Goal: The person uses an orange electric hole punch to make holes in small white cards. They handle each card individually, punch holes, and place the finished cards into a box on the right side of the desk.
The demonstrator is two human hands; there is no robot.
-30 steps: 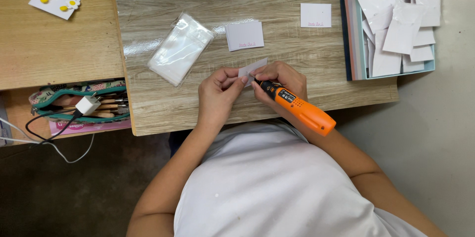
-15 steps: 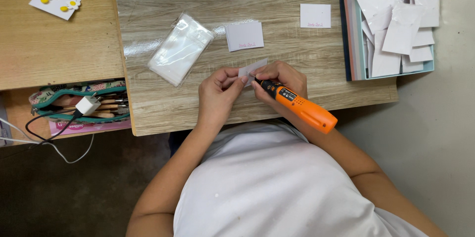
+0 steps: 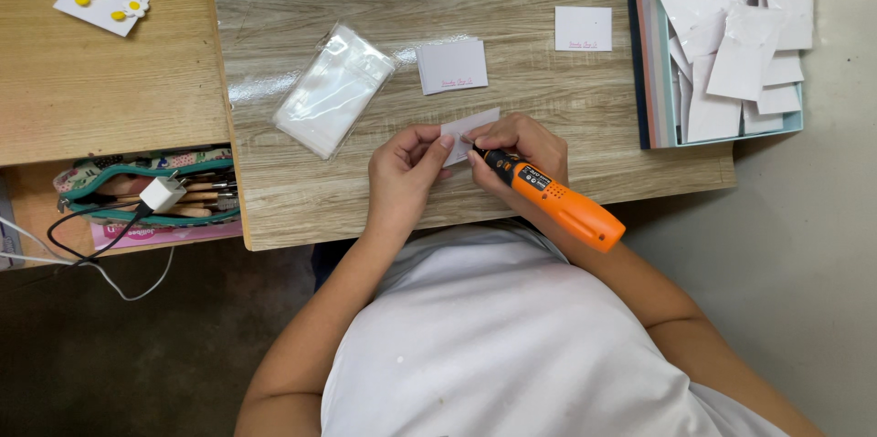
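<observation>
I see my left hand (image 3: 402,168) pinching a small white card (image 3: 468,131) by its left edge, just above the desk (image 3: 301,209) front. My right hand (image 3: 521,149) is curled tight round an orange tool (image 3: 557,201), its tip touching the card. A card stack (image 3: 452,66) and clear bags (image 3: 333,88) lie beyond.

Clear plastic bags (image 3: 333,90) on the wooden table (image 3: 274,209), small white card stack (image 3: 452,66), lone white card (image 3: 583,28), box of white cards (image 3: 726,40), flower earring card (image 3: 101,2), pencil case (image 3: 146,195), white charger plug (image 3: 163,193).
</observation>
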